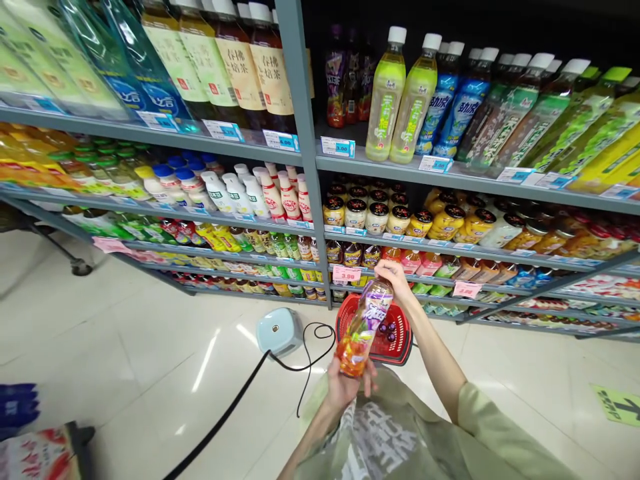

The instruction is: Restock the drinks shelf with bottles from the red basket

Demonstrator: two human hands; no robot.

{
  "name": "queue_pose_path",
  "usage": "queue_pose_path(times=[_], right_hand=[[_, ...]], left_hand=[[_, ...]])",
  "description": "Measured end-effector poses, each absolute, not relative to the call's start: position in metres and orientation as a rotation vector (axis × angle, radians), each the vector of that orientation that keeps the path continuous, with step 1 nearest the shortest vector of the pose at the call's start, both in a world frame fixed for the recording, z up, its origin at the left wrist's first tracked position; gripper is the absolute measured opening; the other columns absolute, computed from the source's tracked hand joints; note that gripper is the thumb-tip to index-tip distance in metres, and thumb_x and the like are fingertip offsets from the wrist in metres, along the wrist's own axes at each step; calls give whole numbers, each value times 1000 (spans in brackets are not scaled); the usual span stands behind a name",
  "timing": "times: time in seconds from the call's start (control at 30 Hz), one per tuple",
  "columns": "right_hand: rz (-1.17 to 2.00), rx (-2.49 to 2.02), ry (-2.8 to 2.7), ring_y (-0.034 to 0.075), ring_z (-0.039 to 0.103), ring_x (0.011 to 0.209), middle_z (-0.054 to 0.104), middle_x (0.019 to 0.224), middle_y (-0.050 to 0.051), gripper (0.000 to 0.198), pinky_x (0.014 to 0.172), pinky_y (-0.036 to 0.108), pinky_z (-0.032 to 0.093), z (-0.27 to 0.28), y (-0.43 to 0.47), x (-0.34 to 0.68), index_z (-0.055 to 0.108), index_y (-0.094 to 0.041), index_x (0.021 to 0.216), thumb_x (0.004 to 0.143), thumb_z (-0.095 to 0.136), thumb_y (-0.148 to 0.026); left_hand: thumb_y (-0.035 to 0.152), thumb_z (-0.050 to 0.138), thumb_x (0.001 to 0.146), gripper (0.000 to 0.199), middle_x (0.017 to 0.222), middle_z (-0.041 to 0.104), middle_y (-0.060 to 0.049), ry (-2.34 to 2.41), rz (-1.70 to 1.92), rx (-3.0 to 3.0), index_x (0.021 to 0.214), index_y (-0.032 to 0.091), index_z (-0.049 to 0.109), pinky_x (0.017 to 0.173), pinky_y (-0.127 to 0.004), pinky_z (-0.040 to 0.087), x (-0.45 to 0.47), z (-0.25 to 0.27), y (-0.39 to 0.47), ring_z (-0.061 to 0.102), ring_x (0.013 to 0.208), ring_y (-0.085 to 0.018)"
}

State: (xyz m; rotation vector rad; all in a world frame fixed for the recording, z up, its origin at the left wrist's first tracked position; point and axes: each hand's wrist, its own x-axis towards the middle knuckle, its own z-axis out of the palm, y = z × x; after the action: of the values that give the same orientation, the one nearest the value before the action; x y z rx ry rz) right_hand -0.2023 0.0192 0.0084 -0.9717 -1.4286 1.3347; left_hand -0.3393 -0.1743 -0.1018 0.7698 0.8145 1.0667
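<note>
One bottle (371, 317), top behind fingers (388, 269)

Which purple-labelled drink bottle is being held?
The tilted purple-labelled drink bottle between the left hand at its base and right hand at its top; similar bottles stand on the upper right shelf.

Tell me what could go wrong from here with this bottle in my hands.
The bottle could slip if your right hand, at its upper end, or left hand, at its base, loosens. The black cord looping near the blue box might catch a foot. A step forward might bump the red basket.
</note>
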Motion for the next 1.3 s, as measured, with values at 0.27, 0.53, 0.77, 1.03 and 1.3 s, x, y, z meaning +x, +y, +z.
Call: queue_pose_path(times=[0.27, 0.53, 0.77, 1.03, 1.3], right_hand=[[1269, -915, -1547, 11, 31, 54, 41, 55, -5, 45, 58, 27, 28, 9, 17, -208, 53, -20, 58, 78, 75, -54], [1209, -1057, -1618, 13, 35, 59, 42, 61, -3, 45, 60, 28, 30, 9, 26, -210, 47, -21, 60, 84, 63, -55], [1173, -1167, -1917, 15, 43, 63, 51, 62, 0, 44, 67, 29, 35, 0, 38, -189, 53, -20, 61, 88, 57, -55], [995, -1362, -2124, 16, 46, 65, 56, 64, 0, 42, 65, 28, 31, -1, 52, -154, 57, -19, 65, 90, 55, -53], [673, -1360, -2198, 13, 44, 57, 50, 57, -3, 41, 59, 26, 30, -1, 50, -137, 46, -20, 60, 90, 56, -45]], left_hand=[[87, 48, 83, 77, 55, 60, 1, 319, 1069, 145, 94, 15, 73, 38, -22, 33, -347, -114, -174, 24, 28, -4], [72, 73, 78, 65, 88, 76, -10, 322, 1224, 192, 107, 13, 73, 54, -26, 54, -335, -122, -172, 72, 69, -21], [25, 83, 74, 77, 140, 60, -15, 1121, 1453, 886, 141, 24, 46, 103, -48, 56, -309, -137, -170, 65, 125, -32], [14, 65, 82, 58, 135, 62, -14, 1631, 1578, 1436, 138, 21, 52, 111, -49, 54, -285, -148, -146, 63, 128, -28], [18, 68, 75, 76, 145, 61, -18, 1631, 1405, 1312, 149, 20, 51, 116, -52, 51, -241, -183, -126, 59, 138, -35]])
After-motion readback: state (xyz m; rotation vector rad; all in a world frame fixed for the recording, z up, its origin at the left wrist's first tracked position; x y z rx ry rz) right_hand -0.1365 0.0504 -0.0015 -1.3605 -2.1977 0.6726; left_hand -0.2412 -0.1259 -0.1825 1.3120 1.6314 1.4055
